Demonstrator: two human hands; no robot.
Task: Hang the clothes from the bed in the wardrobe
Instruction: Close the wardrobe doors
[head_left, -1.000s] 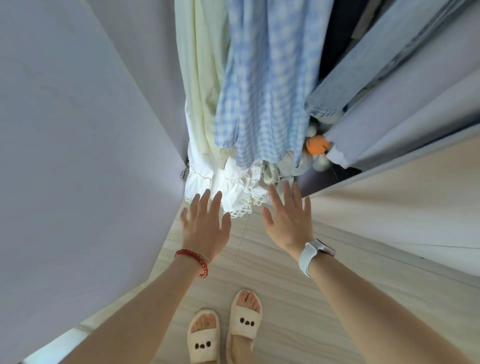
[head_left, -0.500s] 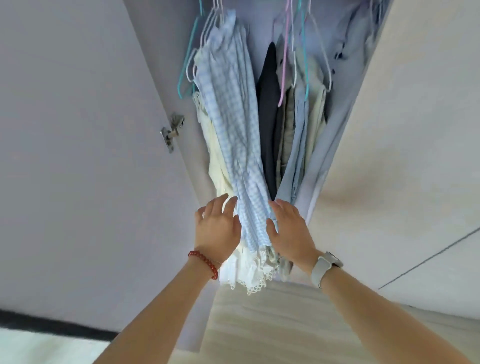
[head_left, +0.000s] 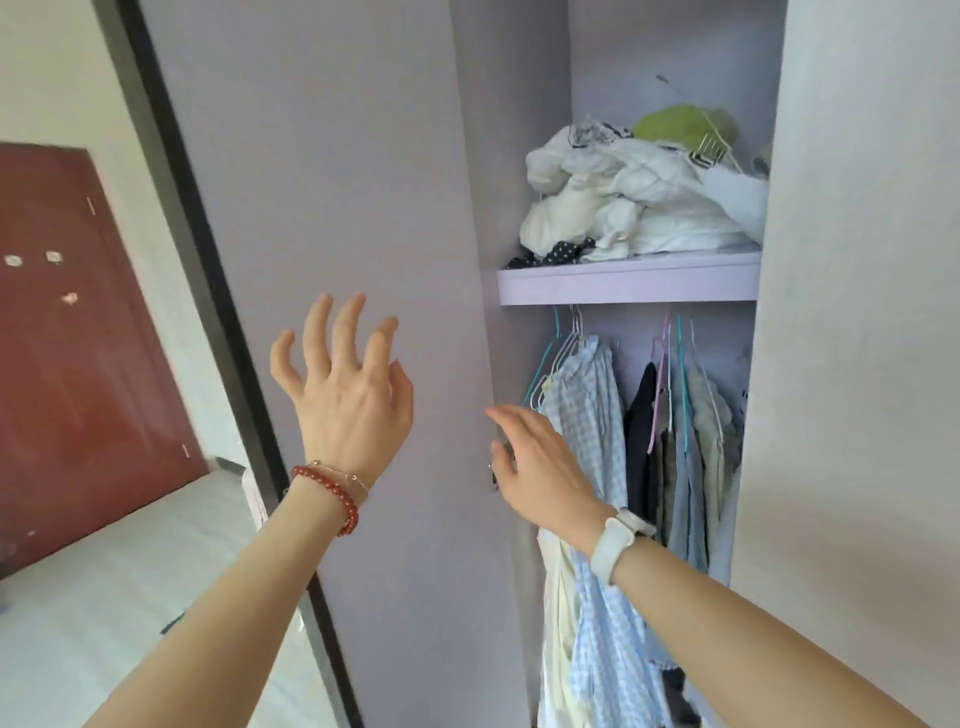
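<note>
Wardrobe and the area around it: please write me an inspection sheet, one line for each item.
Surface: purple shelf above the hanging clothes, piled with crumpled white laundry.
Job's things: blue checked garment and other clothes hang on hangers; wardrobe door stands open.
Clutter: green item behind the pile on the shelf.
Grippers: left hand raised with fingers spread, holding nothing; right hand open in front of the checked garment, holding nothing.
Cables: nothing seen.
Surroundings: dark red door at left; pale floor below it.
</note>
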